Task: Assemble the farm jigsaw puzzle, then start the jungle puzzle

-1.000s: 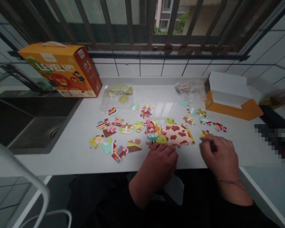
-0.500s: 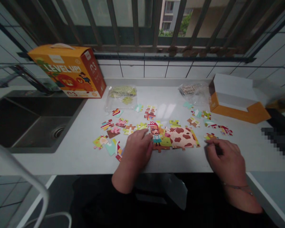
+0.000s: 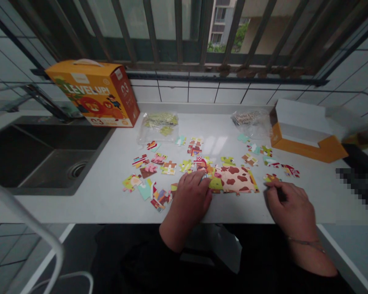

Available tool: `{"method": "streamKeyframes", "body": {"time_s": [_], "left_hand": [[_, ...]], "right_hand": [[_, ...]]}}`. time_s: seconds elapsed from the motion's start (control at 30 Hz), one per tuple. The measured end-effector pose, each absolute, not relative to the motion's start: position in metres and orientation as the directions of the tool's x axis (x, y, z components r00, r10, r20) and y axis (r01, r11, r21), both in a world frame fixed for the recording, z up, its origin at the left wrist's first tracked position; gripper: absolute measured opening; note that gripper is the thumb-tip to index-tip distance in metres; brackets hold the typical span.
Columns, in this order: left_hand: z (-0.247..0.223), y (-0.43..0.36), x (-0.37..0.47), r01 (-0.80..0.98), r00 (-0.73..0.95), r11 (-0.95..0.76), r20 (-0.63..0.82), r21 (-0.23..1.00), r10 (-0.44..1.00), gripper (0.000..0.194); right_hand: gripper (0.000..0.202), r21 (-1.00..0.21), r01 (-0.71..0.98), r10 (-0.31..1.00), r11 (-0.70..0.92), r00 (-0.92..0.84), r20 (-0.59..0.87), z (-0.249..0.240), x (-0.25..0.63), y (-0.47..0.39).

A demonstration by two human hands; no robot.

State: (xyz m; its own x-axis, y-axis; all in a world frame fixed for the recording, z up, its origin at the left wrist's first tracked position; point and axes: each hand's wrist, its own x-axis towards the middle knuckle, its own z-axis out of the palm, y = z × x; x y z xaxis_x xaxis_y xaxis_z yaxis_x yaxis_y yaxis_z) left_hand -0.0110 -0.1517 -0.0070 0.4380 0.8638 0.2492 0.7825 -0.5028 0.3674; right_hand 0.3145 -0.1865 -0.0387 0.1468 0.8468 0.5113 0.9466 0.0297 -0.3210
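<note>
Joined puzzle pieces showing a spotted cow (image 3: 236,179) lie on the white counter (image 3: 110,208). My left hand (image 3: 192,196) rests over the left end of this joined part, covering most of the farmer figure; its fingers are apart and it holds nothing. At the right, my right hand (image 3: 290,204) has its fingers curled together beside a small piece (image 3: 272,178); whatever is between the fingertips is hidden. Loose pieces, among them a pink pig piece (image 3: 159,158) and a red barn piece (image 3: 290,170), are spread left and right of the cow.
An orange box (image 3: 92,98) stands at the back left by the dark sink (image 3: 64,163). Behind the pieces lie a clear bag with green pieces (image 3: 159,124) and another plastic bag (image 3: 253,121). An open orange tray (image 3: 306,134) lies at the right.
My left hand has moved right, from beside the farmer figure to on top of it, uncovering pieces at the left. My right hand has hardly moved.
</note>
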Motion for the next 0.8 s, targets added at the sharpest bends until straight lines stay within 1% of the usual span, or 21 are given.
{"method": "streamKeyframes", "body": {"time_s": [0.3, 0.53, 0.8], "left_hand": [[-0.009, -0.148, -0.011, 0.783, 0.443, -0.506, 0.246, 0.361, 0.862, 0.028], [-0.013, -0.145, -0.011, 0.778, 0.45, -0.527, 0.282, 0.341, 0.847, 0.029], [-0.014, -0.141, -0.012, 0.777, 0.467, -0.55, 0.304, 0.307, 0.83, 0.028]], "right_hand": [[0.018, -0.328, 0.943, 0.843, 0.049, 0.137, 0.519, -0.038, 0.314, -0.185], [0.016, -0.312, 0.949, 0.844, 0.053, 0.124, 0.522, -0.037, 0.312, -0.183], [0.015, -0.36, 0.932, 0.855, 0.048, 0.148, 0.498, -0.033, 0.309, -0.182]]}}
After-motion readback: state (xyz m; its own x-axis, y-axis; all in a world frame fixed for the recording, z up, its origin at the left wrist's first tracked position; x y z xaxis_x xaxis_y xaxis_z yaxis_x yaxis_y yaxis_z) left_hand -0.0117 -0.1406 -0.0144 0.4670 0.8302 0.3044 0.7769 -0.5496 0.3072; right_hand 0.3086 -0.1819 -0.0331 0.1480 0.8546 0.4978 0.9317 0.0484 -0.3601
